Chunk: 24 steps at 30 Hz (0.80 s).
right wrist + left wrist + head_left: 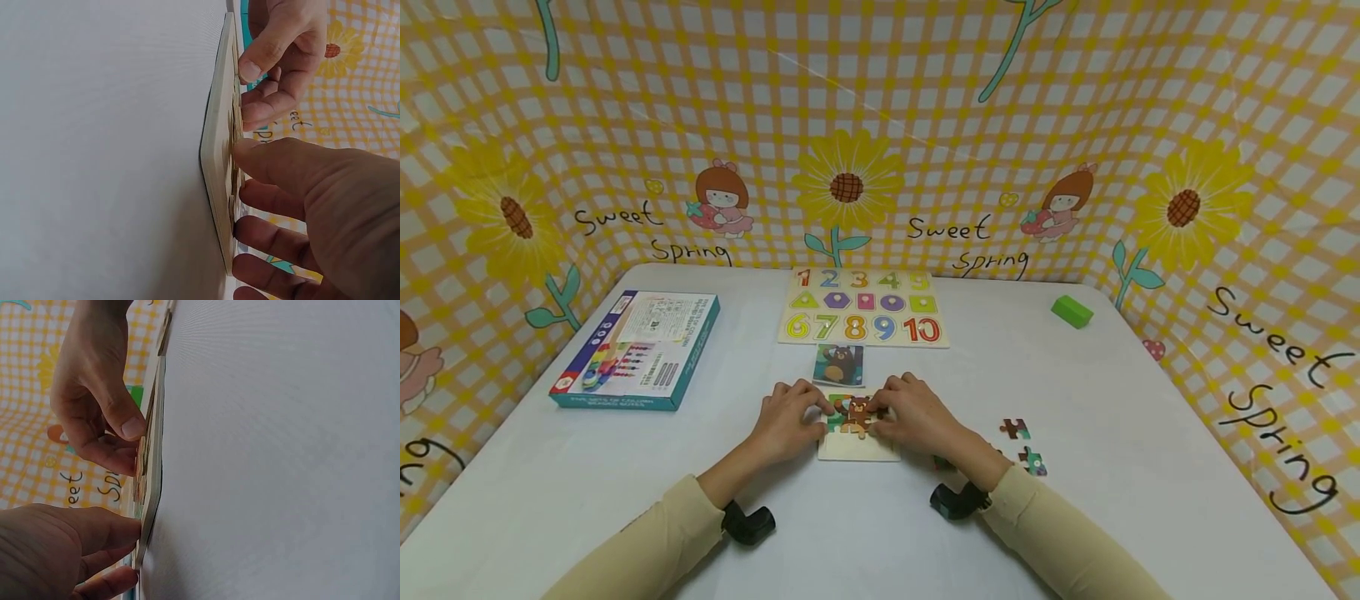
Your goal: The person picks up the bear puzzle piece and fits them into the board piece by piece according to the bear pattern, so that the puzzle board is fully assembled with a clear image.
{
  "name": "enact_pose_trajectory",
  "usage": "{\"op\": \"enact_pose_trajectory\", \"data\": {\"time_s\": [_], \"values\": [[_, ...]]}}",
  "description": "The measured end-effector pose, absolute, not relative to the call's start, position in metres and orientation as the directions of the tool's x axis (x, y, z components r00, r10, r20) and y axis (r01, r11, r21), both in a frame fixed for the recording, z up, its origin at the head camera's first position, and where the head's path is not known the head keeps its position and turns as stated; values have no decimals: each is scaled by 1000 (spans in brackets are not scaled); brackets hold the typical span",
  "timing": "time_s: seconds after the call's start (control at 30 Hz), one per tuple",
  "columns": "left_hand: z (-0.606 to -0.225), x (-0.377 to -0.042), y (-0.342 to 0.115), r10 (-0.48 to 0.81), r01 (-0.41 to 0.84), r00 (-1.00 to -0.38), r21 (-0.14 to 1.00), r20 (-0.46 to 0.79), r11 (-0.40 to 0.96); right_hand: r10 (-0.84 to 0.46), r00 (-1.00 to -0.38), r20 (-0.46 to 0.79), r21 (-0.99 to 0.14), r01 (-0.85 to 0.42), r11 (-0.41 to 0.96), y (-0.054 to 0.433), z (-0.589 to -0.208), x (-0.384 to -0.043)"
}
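Observation:
A small wooden puzzle board (859, 450) lies in front of me, its upper part covered by joined bear puzzle pieces (857, 410) and its lower part bare. My left hand (786, 423) grips the board's left edge between thumb and fingers, close to the pieces. At the right side of the picture, my right hand (919, 418) pinches a puzzle piece with thumb and forefinger; its palm and fingers hide much of that piece. In the right wrist view, the right thumb (269, 156) rests at the pieces. Just behind the board lies a bear picture card (838, 365).
Loose puzzle pieces (1032, 461) lie right of the right hand, some partly hidden by the forearm. A number-and-shape board (865, 308) lies at the back. To the left is a flat toy box (636, 350); a green block (1072, 312) sits back right.

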<state>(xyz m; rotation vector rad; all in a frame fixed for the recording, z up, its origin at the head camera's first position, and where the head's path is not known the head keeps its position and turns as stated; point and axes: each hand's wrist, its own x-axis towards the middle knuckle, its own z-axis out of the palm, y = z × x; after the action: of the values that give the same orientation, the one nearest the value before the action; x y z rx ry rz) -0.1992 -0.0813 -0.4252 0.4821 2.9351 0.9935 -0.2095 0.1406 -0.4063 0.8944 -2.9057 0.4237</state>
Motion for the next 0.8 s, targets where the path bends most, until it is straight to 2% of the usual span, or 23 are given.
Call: {"op": "enact_pose_trajectory", "data": {"time_s": [0.57, 0.8], "values": [[-425, -198, -81, 286, 298, -952, 561, 113, 772, -536, -830, 156, -192, -558, 807, 136, -407, -210], [-422, -196, -72, 313, 357, -933, 550, 175, 755, -533, -833, 147, -195, -553, 810, 136, -407, -209]]}}
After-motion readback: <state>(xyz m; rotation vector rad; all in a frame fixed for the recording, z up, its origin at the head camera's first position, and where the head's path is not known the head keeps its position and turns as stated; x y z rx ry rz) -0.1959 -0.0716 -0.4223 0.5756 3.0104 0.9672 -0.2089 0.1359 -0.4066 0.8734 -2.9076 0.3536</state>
